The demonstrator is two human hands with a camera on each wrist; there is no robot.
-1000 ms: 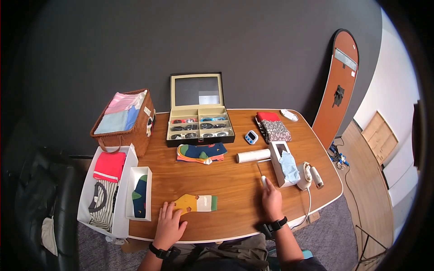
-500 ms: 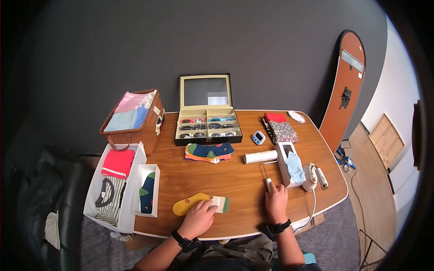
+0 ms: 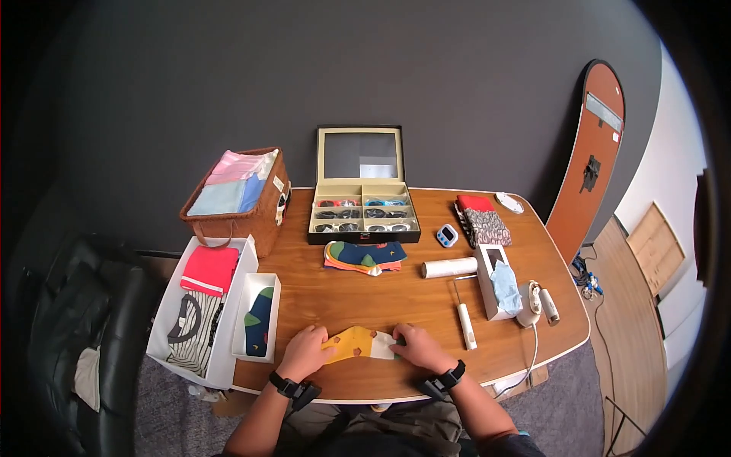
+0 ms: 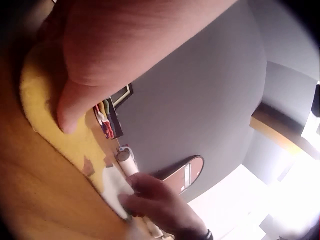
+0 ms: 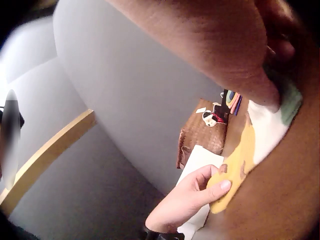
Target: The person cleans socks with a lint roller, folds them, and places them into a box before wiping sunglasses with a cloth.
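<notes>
A yellow sock (image 3: 352, 342) with brown patches, a white band and a green cuff stretches between my two hands over the table's near side. My left hand (image 3: 307, 352) pinches its yellow end; in the right wrist view the thumb lies on top of the fabric (image 5: 222, 192). My right hand (image 3: 420, 349) grips the green cuff end, partly covering it. Right of that hand, a white-handled tool (image 3: 467, 327) with a thin rod lies on the wood. Folded dark blue and multicoloured socks (image 3: 365, 256) lie beyond the yellow one.
At left stand a small white box (image 3: 239, 339) with a navy sock, a larger white bin (image 3: 162, 339) of clothes and a brown basket (image 3: 268, 221). Behind is a glasses case (image 3: 364, 238). A white roll (image 3: 449, 267), tissue box (image 3: 487, 286) and corded device (image 3: 528, 305) sit right.
My right hand has put the white-handled tool down and moved left to the sock's cuff. My left hand has shifted to the yellow end, and the sock is now held at both ends.
</notes>
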